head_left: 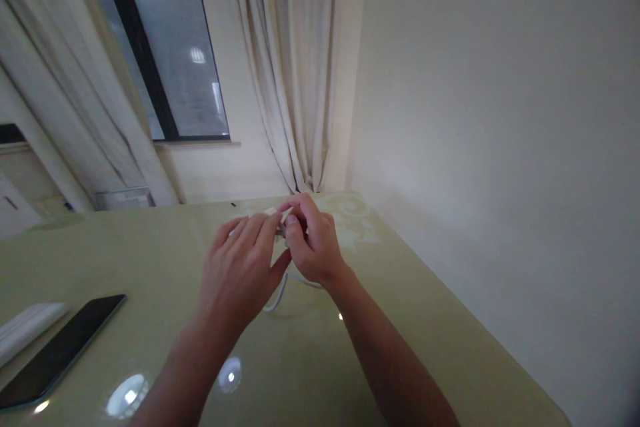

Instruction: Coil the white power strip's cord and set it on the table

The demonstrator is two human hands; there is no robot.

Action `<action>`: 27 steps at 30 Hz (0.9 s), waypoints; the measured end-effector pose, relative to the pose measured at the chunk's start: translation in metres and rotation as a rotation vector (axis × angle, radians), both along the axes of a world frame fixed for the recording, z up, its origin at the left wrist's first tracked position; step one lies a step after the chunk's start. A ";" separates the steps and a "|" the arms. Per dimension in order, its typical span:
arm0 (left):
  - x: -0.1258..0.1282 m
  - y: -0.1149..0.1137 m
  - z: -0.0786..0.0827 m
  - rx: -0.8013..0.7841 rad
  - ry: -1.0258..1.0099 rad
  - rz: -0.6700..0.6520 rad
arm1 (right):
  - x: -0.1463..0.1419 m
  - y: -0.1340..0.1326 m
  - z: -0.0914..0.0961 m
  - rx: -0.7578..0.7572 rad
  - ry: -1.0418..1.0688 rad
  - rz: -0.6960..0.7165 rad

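Note:
My left hand (243, 267) and my right hand (313, 243) meet above the green table (425, 327), fingertips together. Between them I pinch a small white object (274, 213) that looks like a plug or adapter. A thin white cable (280, 293) hangs from under the hands and curves down onto the table. My right hand's fingers curl round the cable end; my left hand's fingers press the white piece from the left. The joint itself is mostly hidden by my fingers.
A dark phone (60, 350) lies flat at the left, beside a white flat object (27, 327) at the edge. Curtains (295, 80) and a window (165, 47) stand behind the table; a plain wall (500, 147) runs along its right side.

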State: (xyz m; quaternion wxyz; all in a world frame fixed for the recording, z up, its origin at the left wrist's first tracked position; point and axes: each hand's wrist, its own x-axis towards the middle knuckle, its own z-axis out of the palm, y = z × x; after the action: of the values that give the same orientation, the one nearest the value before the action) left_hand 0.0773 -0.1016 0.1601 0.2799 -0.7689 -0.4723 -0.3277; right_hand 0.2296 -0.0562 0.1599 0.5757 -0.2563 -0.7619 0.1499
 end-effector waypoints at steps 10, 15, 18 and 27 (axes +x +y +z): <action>0.010 -0.002 -0.006 -0.106 -0.043 -0.031 | 0.000 -0.005 0.007 0.035 -0.142 0.026; 0.015 0.004 -0.013 -0.133 -0.132 0.002 | -0.002 -0.008 0.010 0.008 -0.184 0.032; 0.011 0.010 -0.015 -0.156 -0.225 -0.087 | -0.001 -0.006 0.011 -0.052 -0.189 0.102; -0.018 0.020 -0.005 -0.384 -0.267 -0.197 | 0.034 0.026 0.006 -0.252 -0.190 0.336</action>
State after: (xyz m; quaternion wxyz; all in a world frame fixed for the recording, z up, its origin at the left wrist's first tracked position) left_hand 0.0595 -0.0816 0.1554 0.0303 -0.8001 -0.4816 -0.3564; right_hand 0.2633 -0.0305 0.1663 0.4315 -0.2086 -0.8200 0.3129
